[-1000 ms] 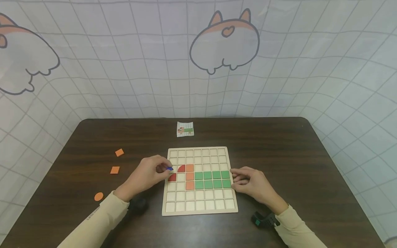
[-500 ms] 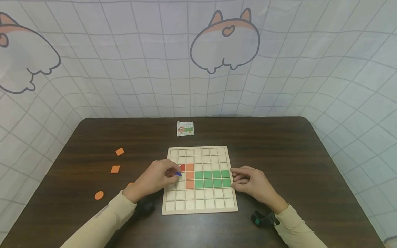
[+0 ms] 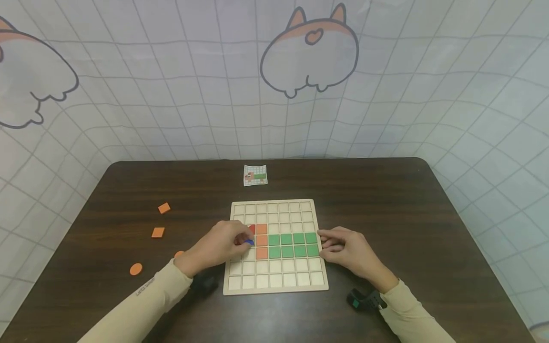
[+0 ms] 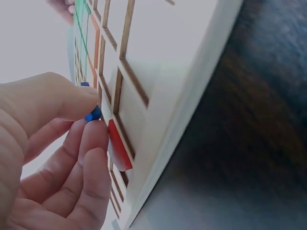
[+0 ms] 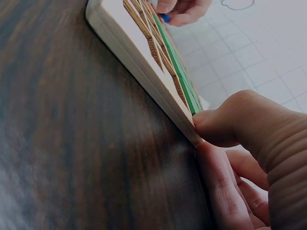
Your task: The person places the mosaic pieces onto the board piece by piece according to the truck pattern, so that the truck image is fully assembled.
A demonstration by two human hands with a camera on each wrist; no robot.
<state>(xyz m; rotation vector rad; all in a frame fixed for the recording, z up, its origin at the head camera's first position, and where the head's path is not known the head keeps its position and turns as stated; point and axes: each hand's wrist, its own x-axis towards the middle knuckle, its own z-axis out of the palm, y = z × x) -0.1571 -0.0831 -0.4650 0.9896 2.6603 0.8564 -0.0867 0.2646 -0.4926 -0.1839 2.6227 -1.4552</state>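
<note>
The left hand pinches a small blue tile between thumb and fingertips, holding it just above the cells at the left part of the wooden grid board. In the left wrist view the blue tile shows only as a sliver between the pads, so its exact shape cannot be told. It looks a thin, stiff, light piece, probably smooth-faced and easy to let slip; taking it by its edges, as here, seems the safest hold, since a flat tile gives little to catch once it lies in a cell.

Right beside the pinch, a red tile lies in a cell (its edge stands a little proud of the frame in the left wrist view). Just past the fingertips runs a column of orange tiles, and beyond that a block of green tiles in two rows.

On the far side of that block the right hand rests against the board's right edge, thumb and fingers curled about the rim and steadying it.

Well out to the left of the grip, on the dark table, lie two orange squares and an orange disc. Past the board's far edge sits a small pattern card.
</note>
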